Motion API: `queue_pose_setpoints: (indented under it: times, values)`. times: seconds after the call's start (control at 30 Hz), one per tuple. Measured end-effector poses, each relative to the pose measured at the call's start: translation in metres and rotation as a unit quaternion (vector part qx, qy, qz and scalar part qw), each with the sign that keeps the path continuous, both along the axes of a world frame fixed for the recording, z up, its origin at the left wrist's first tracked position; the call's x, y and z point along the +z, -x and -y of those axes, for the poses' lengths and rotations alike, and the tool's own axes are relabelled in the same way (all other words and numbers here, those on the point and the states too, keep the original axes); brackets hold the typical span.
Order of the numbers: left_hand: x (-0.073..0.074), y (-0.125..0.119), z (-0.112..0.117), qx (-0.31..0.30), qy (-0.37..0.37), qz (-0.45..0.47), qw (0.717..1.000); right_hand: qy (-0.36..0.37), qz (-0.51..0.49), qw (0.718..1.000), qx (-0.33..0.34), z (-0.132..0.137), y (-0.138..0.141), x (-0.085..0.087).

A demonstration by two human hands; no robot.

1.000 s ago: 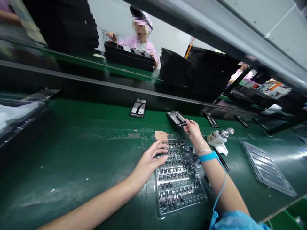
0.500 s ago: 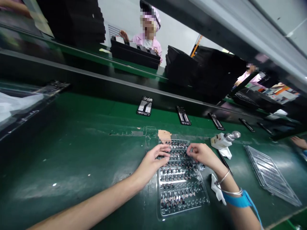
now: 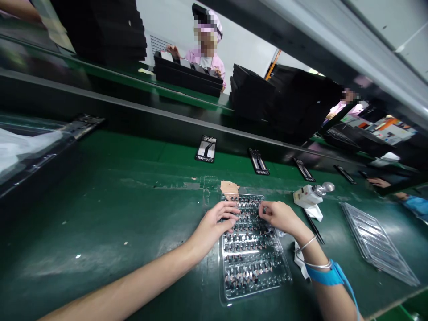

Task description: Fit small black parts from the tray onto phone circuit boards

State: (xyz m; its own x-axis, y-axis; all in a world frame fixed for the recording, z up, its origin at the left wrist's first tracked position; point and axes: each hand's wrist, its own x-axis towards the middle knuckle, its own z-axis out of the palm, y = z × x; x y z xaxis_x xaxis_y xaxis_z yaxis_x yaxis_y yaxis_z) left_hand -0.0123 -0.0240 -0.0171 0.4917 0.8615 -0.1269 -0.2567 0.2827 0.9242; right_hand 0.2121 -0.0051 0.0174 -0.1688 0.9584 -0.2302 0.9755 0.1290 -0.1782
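Observation:
My left hand point(image 3: 214, 224) rests with spread fingers on the near-left part of a clear plastic tray point(image 3: 249, 298), which is packed with rows of small dark metal parts. My right hand point(image 3: 278, 216) curls over the tray's far end, its fingertips among the parts; anything small between them is hidden. A blue wrist strap point(image 3: 324, 276) with a coiled cord circles my right wrist. Beyond the tray, black phone frames point(image 3: 258, 161) lie on the green belt, the nearest to my right hand a short reach away.
A white glue dispenser point(image 3: 309, 195) stands right of the tray, beside a tissue point(image 3: 314, 213). Farther right lies a stacked clear tray point(image 3: 377, 244). A metal rail point(image 3: 167, 113) crosses behind the belt. A co-worker point(image 3: 203, 55) in pink works beyond it, near black stacked trays point(image 3: 187, 80).
My right hand has let go of the phone frame, which now lies on the belt, and has come back over the tray. My left hand has shifted slightly toward the tray's far end.

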Motion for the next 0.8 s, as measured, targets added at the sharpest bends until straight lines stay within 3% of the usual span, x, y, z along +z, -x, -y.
queue_pose_setpoints:
  times: [0.2, 0.33, 0.5, 0.67, 0.73, 0.8]
  values:
    - [-0.003, 0.000, 0.001, -0.016, -0.037, -0.028, 0.999, 0.003, -0.036, 0.999, -0.003, 0.000, -0.001, 0.000]
    - [-0.003, -0.001, 0.007, -0.043, -0.056, -0.044, 0.997, 0.016, -0.106, 0.994, -0.002, 0.018, 0.017, 0.008]
    - [-0.001, -0.005, 0.015, -0.119, -0.072, -0.084, 0.987, 0.117, -0.334, 0.935, -0.008, 0.048, 0.053, 0.014]
    - [0.001, -0.004, 0.017, -0.103, -0.099, -0.116, 0.983, 0.148, -0.435, 0.882, -0.108, 0.061, 0.049, 0.010]
    - [0.001, -0.003, 0.018, -0.090, -0.097, -0.125, 0.983, 0.114, -0.398, 0.900, -0.134, 0.063, 0.038, 0.006]
    - [0.000, -0.003, 0.017, -0.082, -0.097, -0.128, 0.984, 0.060, -0.291, 0.945, -0.136, 0.065, 0.028, -0.001]
